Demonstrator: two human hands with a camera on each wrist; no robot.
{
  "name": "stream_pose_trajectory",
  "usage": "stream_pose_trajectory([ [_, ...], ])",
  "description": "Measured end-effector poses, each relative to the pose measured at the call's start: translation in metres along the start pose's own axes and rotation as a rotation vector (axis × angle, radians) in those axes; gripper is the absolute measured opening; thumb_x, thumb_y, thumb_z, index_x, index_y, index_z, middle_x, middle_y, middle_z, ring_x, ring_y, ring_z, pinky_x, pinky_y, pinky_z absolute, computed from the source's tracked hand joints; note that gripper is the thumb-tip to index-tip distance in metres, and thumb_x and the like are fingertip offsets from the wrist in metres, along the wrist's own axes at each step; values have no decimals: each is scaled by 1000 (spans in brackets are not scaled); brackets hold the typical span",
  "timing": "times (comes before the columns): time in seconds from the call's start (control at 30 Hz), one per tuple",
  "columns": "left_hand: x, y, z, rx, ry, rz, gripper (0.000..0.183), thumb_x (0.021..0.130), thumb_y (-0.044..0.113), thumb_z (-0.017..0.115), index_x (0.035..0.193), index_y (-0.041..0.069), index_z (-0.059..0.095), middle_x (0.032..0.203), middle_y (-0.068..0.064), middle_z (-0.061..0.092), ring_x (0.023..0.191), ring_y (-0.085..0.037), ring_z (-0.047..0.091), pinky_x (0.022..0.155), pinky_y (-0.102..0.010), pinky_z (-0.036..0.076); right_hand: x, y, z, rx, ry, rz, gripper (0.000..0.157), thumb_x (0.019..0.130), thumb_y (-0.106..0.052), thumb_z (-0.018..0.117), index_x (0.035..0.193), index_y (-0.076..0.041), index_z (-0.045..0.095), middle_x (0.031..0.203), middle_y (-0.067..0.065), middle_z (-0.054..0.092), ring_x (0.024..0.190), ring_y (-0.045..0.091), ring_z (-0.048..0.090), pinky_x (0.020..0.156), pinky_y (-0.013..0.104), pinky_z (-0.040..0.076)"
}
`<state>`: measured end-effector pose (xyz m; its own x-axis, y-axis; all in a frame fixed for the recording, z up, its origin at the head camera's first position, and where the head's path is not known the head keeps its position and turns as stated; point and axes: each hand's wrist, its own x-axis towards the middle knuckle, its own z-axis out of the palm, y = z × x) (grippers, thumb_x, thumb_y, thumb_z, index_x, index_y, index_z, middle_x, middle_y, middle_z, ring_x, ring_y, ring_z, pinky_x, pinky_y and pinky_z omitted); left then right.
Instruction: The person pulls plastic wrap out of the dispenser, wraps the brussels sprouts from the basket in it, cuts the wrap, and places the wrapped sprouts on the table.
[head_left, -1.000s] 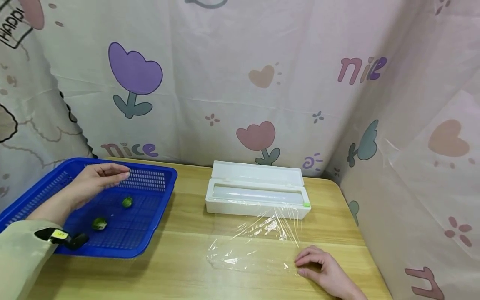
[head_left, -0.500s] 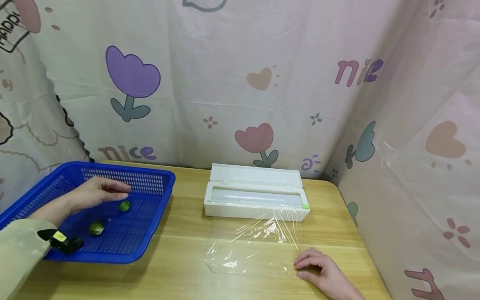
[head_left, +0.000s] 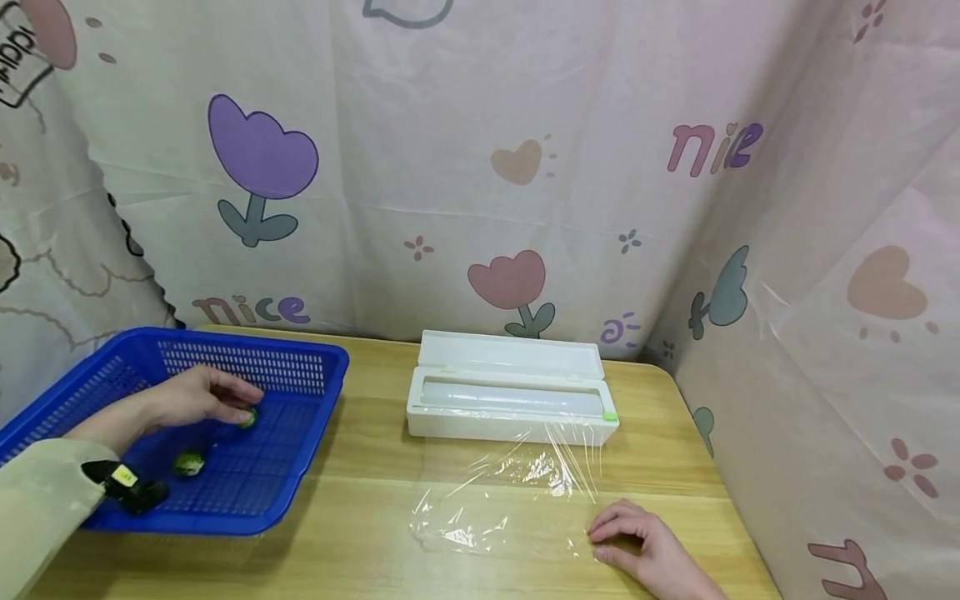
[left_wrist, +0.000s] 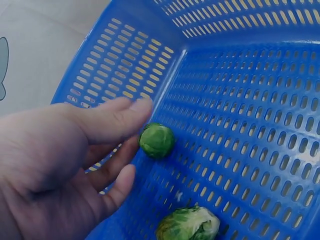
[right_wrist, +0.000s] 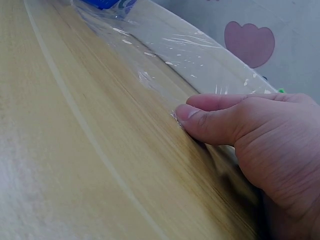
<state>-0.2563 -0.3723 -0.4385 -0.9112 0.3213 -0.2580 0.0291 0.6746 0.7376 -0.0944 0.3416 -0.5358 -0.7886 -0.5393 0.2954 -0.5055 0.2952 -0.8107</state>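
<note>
Inside the blue basket [head_left: 262,496], my left hand [head_left: 191,398] reaches down to a small green Brussels sprout [left_wrist: 156,140]. Its thumb and fingertips are right at the sprout's edge, loosely bent rather than closed round it. A second Brussels sprout [left_wrist: 188,223], with a pale cut end, lies nearer on the basket floor. My right hand [head_left: 648,546] pinches the corner of a clear sheet of plastic wrap [right_wrist: 145,80] between thumb and forefinger, low over the table. That sheet stretches out from the roll in a white wrap dispenser [head_left: 510,427].
The dispenser's lid [head_left: 510,354] stands open at the back of the wooden table [head_left: 360,533]. A green slider [head_left: 610,416] sits at its right end. Printed curtains [head_left: 405,150] hang close behind and beside the table.
My left hand has lowered into the basket, its fingers coming down to the farther Brussels sprout. The right hand keeps its pinch on the wrap. The head view has shifted slightly.
</note>
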Motion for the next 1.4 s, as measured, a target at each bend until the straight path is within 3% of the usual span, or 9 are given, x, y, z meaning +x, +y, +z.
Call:
stream_pose_trajectory([
  [0.3,2,-2,-4,138,-10,-12,34,90,8,84,118,-8,75,115,-19,73,102,-31,68,83,-45,60,0,-1,-1,28,-1,19,20,96,-5,77,115,-12,78,115,8,71,108,21,64,92,27,56],
  [0.57,4,-2,-2,180,-7,-13,32,93,13,83,118,-7,76,113,-18,73,104,-35,68,85,-50,59,1,-2,1,16,8,4,21,95,-3,77,114,-12,78,114,8,71,107,22,64,92,26,55],
  [0.77,2,3,-2,189,40,-19,32,96,13,80,120,-7,75,117,-23,73,108,-40,69,88,-55,58,1,-2,1,8,8,9,20,95,-4,77,114,-12,78,113,8,72,107,22,64,92,26,55],
  [1.0,-6,15,-1,170,54,-36,43,100,27,77,130,-3,72,128,-25,69,120,-49,63,94,-63,54,1,-4,1,6,9,14,19,96,-6,77,113,-13,78,113,7,72,107,22,64,92,26,55],
  [1.23,-19,28,1,142,78,38,48,102,34,73,136,0,69,132,-20,69,124,-47,61,96,-61,54,-1,-1,1,8,12,3,20,95,-4,77,113,-13,78,113,7,72,106,22,64,92,25,55],
  [1.4,-27,49,3,101,119,72,51,103,41,71,139,5,69,135,-17,68,125,-44,62,98,-63,51,-1,-1,2,9,17,-11,21,95,-2,78,113,-13,78,113,8,72,106,22,65,91,26,55],
])
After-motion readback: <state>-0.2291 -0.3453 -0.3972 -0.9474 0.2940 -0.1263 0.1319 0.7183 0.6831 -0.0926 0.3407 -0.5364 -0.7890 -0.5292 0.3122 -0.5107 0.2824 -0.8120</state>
